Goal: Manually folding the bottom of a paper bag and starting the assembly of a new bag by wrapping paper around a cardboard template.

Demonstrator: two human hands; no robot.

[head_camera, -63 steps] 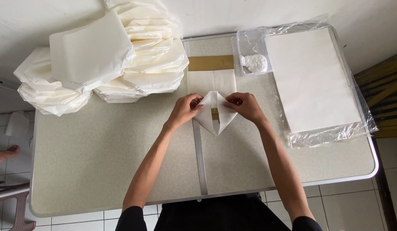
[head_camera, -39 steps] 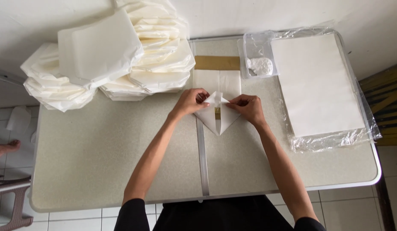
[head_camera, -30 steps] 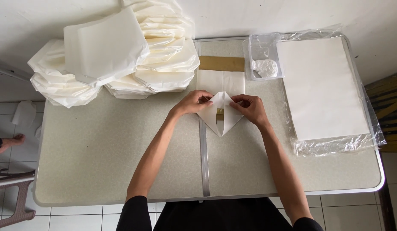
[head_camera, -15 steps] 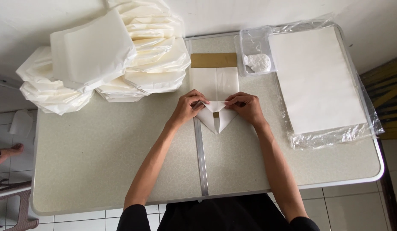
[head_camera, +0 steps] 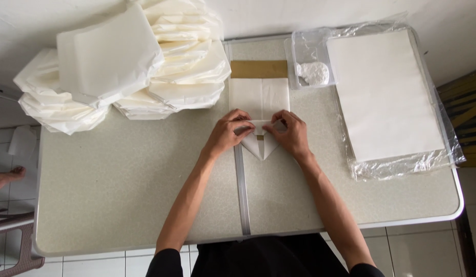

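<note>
So compared with a couple of seconds back, both hands have slid closer together on the white paper sheet [head_camera: 259,96]. Earlier the left hand [head_camera: 228,132] and right hand [head_camera: 291,134] were spread out on the two slanted flaps, with the top of the point open between them. Now the fingertips nearly meet over a small flap folded flat across the top of the pointed end [head_camera: 259,147], so less of that triangle shows.

A speckled grey folding table [head_camera: 120,205] stands on white floor tiles [head_camera: 402,254], apparently indoors.
</note>
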